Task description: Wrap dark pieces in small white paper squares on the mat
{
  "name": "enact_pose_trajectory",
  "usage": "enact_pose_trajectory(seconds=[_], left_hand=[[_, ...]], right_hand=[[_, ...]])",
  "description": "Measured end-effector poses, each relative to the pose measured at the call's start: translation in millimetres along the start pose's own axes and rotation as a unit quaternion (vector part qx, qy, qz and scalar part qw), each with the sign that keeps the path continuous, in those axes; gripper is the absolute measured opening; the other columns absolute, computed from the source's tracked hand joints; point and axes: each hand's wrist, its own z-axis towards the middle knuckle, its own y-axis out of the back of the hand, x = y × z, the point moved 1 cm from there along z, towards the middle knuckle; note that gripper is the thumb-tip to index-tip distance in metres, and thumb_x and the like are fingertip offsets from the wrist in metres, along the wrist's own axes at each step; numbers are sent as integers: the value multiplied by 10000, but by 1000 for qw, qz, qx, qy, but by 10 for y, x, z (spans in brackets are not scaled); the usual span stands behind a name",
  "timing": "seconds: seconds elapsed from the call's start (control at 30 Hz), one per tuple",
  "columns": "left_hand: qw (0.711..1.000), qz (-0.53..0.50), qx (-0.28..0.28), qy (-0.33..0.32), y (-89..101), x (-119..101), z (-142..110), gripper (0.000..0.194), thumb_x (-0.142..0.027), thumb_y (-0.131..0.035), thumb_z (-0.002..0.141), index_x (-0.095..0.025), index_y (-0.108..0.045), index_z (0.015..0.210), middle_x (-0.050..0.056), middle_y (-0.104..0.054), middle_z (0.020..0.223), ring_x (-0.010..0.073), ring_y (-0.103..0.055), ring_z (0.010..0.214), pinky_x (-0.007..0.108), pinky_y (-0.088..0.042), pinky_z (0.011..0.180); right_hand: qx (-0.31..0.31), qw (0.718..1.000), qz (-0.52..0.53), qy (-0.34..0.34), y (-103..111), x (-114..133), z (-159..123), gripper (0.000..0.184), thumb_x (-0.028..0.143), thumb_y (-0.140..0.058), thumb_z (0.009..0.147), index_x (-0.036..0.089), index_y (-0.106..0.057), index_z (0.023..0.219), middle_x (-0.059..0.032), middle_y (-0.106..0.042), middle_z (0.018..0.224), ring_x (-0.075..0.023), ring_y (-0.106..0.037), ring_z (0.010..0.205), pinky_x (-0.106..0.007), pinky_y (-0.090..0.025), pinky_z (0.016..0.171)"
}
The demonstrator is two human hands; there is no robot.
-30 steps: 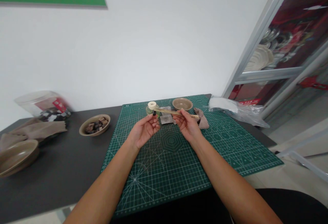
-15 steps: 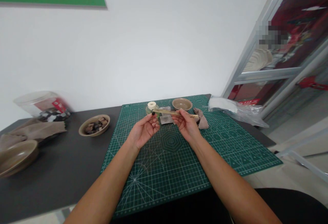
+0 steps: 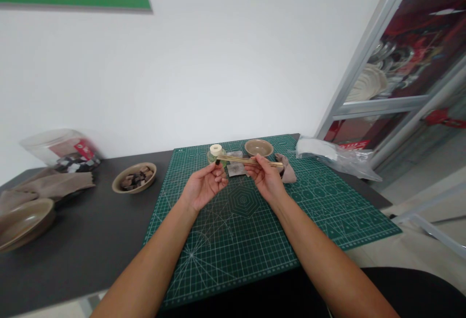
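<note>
In the head view, the left hand [image 3: 202, 187] is pinching a small dark piece [image 3: 217, 162] between thumb and fingertip above the green mat [image 3: 240, 245], its other fingers curling loosely. The right hand [image 3: 265, 175] is gripping thin wooden sticks [image 3: 235, 158], whose left ends are reaching the dark piece; whether they are touching it, I cannot tell. Behind the hands, a shallow brown bowl [image 3: 259, 148] is standing at the mat's far edge, and a pale roll [image 3: 216, 150] is resting on a greenish round container whose contents the left hand is partly hiding. Left of the mat, on the dark surface [image 3: 98, 230], a second bowl [image 3: 117, 186] is holding brown and dark cubes. A clear jar [image 3: 40, 147] is containing dark and whitish pieces, too blurred to identify, and a larger bowl [image 3: 22, 221] is sitting by the left edge, near a crumpled cloth [image 3: 58, 185].
</note>
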Motion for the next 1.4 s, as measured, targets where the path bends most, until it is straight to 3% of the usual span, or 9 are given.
enact_pose_trajectory(seconds=[0.27, 0.37, 0.73, 1.4], left_hand=[[996, -41, 65, 46, -26, -6, -43, 78, -115, -462, 798, -112, -504, 732, -6, -422, 612, 79, -457, 535, 235, -463, 576], [994, -52, 75, 52, -38, -9, -53, 65, -109, -458, 785, -121, -489, 729, -16, -405, 593, 76, -447, 522, 233, -454, 574], [993, -44, 93, 53, -40, -7, -70, 56, -132, -479, 775, -122, -484, 721, -20, -384, 594, 73, -430, 520, 235, -439, 572], [994, -32, 92, 50, -53, -21, -82, 46, -124, -489, 766, -125, -485, 720, -26, -378, 590, 70, -426, 511, 233, -443, 565]], right_hand=[[10, 998, 18, -56, -10, -34, 8, 123, 218, -640, 786, 128, -659, 704, -33, -715, 617, -126, -678, 531, -127, -547, 449], [-12, 998, 34, -51, -6, -25, 12, 126, 206, -631, 797, 128, -654, 701, -33, -718, 625, -116, -676, 526, -119, -546, 454], [9, 995, 36, -94, -37, -19, -6, 160, 183, -594, 822, 117, -660, 692, -32, -706, 585, -116, -668, 499, -112, -531, 425], [12, 998, 29, -60, -30, -12, -1, 136, 206, -617, 807, 129, -657, 702, -25, -713, 609, -111, -673, 517, -111, -537, 441]])
